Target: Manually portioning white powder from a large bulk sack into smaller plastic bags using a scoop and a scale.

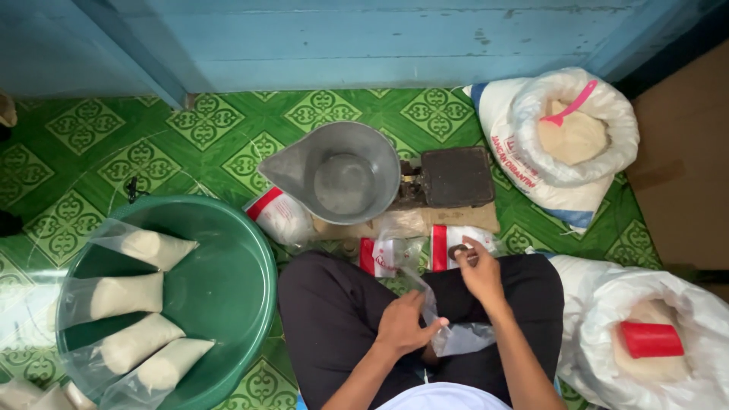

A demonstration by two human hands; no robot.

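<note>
**Clear bag held over the lap**

The left hand point(401, 325) pinches the clear plastic bag point(456, 334) at its edge; the bag hangs at four o'clock from that hand. The right hand point(480, 269), at twelve o'clock above the bag, grips a small dark object I cannot identify. A green basin point(228, 296) lies at nine o'clock.

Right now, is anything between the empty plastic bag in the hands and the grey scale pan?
Both hands, left hand and right hand, hold the clear plastic bag over the lap. Between it and the grey scale pan lie small filled packets with red stripes on the floor; nothing taller is visible.
</note>
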